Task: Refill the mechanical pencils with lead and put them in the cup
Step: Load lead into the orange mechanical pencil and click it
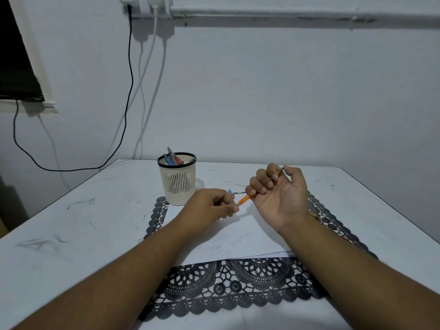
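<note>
An orange mechanical pencil lies slanted in my right hand, whose fingers curl round its barrel, palm up; its metal tip pokes out past the thumb. My left hand has thumb and forefinger pinched together right at the pencil's lower end; what they pinch is too small to tell. A cream mesh cup with a black rim stands behind my left hand and holds several blue and red pencils. A small blue item peeks out behind my left fingers.
A white sheet of paper lies on a black lace mat on the white table. Thin lead pieces lie scattered beyond the hands. Cables hang down the wall at the left.
</note>
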`<action>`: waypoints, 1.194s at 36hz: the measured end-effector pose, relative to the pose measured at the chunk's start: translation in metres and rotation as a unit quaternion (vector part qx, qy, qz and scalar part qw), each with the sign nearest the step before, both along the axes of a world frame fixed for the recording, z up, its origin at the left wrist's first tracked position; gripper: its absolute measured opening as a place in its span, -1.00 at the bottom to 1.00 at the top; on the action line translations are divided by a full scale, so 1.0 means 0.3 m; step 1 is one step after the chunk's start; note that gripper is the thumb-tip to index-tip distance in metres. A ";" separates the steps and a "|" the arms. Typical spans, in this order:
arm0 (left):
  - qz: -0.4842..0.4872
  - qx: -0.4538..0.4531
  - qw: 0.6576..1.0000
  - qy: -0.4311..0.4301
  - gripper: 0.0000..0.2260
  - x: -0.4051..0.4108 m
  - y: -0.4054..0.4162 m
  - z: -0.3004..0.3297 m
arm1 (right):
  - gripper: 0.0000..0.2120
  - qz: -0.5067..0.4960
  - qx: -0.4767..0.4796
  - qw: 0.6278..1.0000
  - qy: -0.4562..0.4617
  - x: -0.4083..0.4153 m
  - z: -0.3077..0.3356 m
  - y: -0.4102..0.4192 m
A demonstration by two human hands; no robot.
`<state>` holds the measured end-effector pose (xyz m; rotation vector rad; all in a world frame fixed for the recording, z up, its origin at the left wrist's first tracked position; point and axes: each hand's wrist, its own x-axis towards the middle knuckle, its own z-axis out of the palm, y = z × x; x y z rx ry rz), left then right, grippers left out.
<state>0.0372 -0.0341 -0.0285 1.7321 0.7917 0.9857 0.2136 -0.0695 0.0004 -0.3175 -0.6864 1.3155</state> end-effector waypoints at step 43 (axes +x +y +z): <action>0.007 0.017 0.999 0.026 -0.90 -0.009 -0.008 0.013 | -0.75 0.015 0.017 1.000 0.003 0.005 -0.004 -0.008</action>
